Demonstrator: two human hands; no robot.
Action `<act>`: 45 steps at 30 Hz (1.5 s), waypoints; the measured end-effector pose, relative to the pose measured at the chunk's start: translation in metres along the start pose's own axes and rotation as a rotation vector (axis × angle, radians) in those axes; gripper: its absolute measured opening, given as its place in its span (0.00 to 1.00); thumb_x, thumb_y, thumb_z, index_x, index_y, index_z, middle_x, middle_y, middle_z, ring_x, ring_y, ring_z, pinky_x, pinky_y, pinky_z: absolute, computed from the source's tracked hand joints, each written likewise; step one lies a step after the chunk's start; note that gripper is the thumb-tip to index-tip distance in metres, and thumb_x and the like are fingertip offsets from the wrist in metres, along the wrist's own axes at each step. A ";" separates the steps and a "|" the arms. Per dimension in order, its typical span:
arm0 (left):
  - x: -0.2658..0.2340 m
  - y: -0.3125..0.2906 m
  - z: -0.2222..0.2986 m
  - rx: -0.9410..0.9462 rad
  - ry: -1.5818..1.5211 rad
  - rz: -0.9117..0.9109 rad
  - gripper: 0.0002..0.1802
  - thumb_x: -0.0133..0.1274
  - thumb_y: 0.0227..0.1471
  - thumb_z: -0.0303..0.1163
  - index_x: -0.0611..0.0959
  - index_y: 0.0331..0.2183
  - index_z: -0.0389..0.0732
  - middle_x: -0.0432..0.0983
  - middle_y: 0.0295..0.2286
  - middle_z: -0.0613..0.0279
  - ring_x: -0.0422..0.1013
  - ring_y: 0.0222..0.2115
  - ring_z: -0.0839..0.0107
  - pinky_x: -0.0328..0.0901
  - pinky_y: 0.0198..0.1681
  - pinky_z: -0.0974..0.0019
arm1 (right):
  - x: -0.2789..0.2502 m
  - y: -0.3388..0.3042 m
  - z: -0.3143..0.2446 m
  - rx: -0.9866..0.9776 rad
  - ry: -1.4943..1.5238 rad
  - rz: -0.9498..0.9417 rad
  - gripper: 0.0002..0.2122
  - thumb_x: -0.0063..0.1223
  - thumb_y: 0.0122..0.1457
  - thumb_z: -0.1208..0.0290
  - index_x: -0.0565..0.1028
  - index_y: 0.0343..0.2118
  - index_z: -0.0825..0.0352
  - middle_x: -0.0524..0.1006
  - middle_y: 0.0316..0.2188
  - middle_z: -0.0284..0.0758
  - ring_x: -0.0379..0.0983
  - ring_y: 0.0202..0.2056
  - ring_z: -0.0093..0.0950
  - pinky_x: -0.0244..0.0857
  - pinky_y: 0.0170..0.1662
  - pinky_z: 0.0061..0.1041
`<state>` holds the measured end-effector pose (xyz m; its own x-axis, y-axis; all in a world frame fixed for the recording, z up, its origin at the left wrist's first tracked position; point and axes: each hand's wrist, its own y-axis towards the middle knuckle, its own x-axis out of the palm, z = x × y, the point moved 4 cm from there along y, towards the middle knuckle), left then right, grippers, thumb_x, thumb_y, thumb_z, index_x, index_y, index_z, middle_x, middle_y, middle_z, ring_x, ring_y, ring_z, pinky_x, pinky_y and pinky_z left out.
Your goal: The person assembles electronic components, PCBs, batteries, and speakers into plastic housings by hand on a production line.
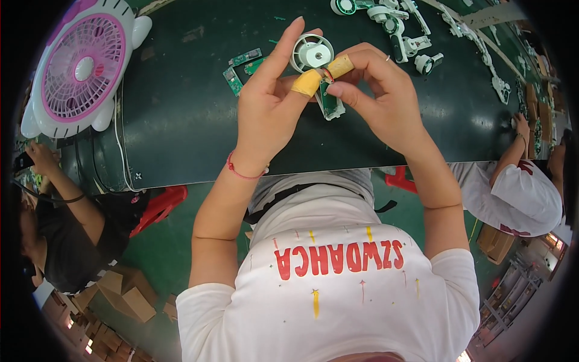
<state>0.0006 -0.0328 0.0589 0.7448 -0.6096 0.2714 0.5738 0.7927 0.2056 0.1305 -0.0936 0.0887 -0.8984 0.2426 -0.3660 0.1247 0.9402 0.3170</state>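
Note:
Above the dark green table, my left hand (pixel 269 96) grips a small white device part whose round spoked head (pixel 313 54) points away from me. A green circuit board (pixel 330 104) shows in the part's short handle, below my fingers. My right hand (pixel 380 90) pinches at the joint between head and handle, where thin red and dark wires (pixel 327 75) show. Yellow tape wraps my left thumb and my right index finger. Just left of the part, several loose green circuit boards (pixel 245 57) lie on the table, partly behind my left hand.
A white and pink fan (pixel 84 69) stands at the table's left, a cable running down beside it. Several white device assemblies (pixel 398 30) lie at the far right. People sit on both sides; cardboard boxes (pixel 126 294) and a red stool (pixel 158 209) are on the floor.

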 end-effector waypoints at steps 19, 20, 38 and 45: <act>0.002 0.003 0.007 -0.057 -0.090 0.027 0.30 0.43 0.50 0.16 0.61 0.55 0.40 0.66 0.48 0.56 0.70 0.40 0.74 0.70 0.38 0.74 | -0.003 0.004 -0.003 -0.047 -0.083 -0.050 0.09 0.59 0.44 0.80 0.72 0.29 0.67 0.70 0.31 0.33 0.71 0.27 0.25 0.65 0.29 0.21; 0.003 0.003 0.007 -0.057 -0.090 0.028 0.30 0.43 0.50 0.16 0.61 0.55 0.40 0.66 0.48 0.56 0.70 0.40 0.74 0.70 0.38 0.74 | -0.003 0.004 -0.002 -0.063 -0.091 -0.048 0.09 0.59 0.43 0.80 0.72 0.28 0.67 0.70 0.32 0.33 0.71 0.28 0.25 0.65 0.28 0.21; -0.015 0.017 -0.002 0.148 0.177 0.298 0.43 0.49 0.48 0.22 0.43 0.59 0.41 0.50 0.55 0.48 0.50 0.57 0.59 0.47 0.56 0.60 | 0.040 0.035 0.041 0.506 0.422 -0.430 0.08 0.39 0.60 0.71 0.70 0.32 0.70 0.72 0.21 0.33 0.70 0.20 0.19 0.65 0.23 0.17; -0.020 0.016 -0.002 0.060 0.295 0.213 0.38 0.47 0.49 0.24 0.50 0.58 0.40 0.49 0.57 0.55 0.51 0.56 0.62 0.47 0.57 0.60 | -0.020 0.214 0.142 0.527 -0.238 -0.105 0.21 0.43 0.53 0.53 0.75 0.22 0.70 0.73 0.16 0.37 0.69 0.18 0.28 0.64 0.22 0.30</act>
<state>-0.0047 -0.0081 0.0548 0.9165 -0.3988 0.0331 0.3812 0.8952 0.2308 0.2344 0.1365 0.0396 -0.8055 0.1314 -0.5779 0.2872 0.9395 -0.1868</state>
